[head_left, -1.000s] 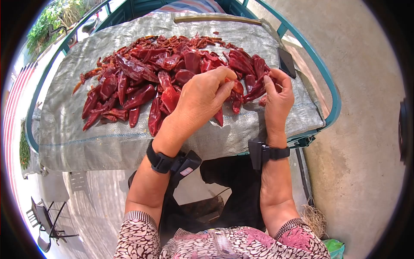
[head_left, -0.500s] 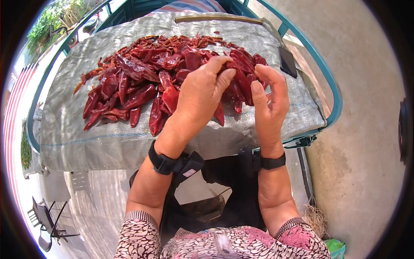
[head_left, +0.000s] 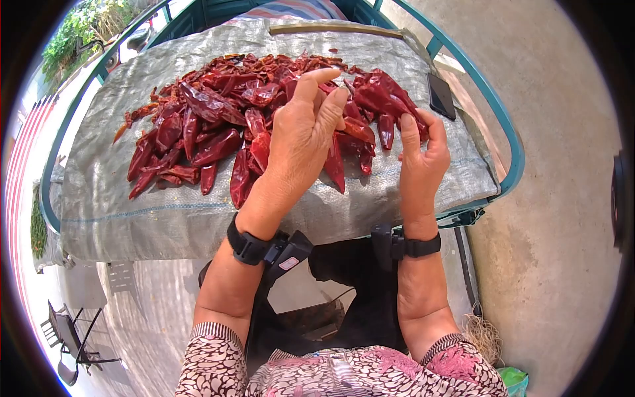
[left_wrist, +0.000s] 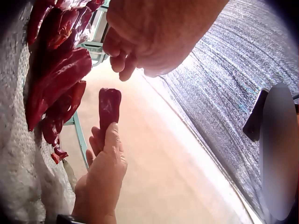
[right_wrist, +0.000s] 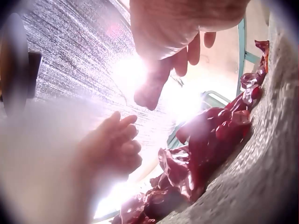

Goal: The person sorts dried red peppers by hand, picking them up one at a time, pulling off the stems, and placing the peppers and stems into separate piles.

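My right hand pinches a dried red chili pepper between thumb and fingers near the pile's right end. In the left wrist view this chili pepper stands up from the fingertips, its blunt end toward the left hand. My left hand hovers over the front middle of the pile, forefinger and thumb apart, the other fingers loosely bent. In the right wrist view the left hand shows nothing held, a gap away from the chili. Below lies a heap of dried red chili peppers.
A grey woven sheet covers the cart bed inside a teal metal rail. At the right lies a dark phone. A wooden stick lies along the back. A folding chair stands at lower left.
The hands were close together a second ago. My left hand has drawn back up and left, while my right has shifted slightly right with a large chili pepper in its fingers.
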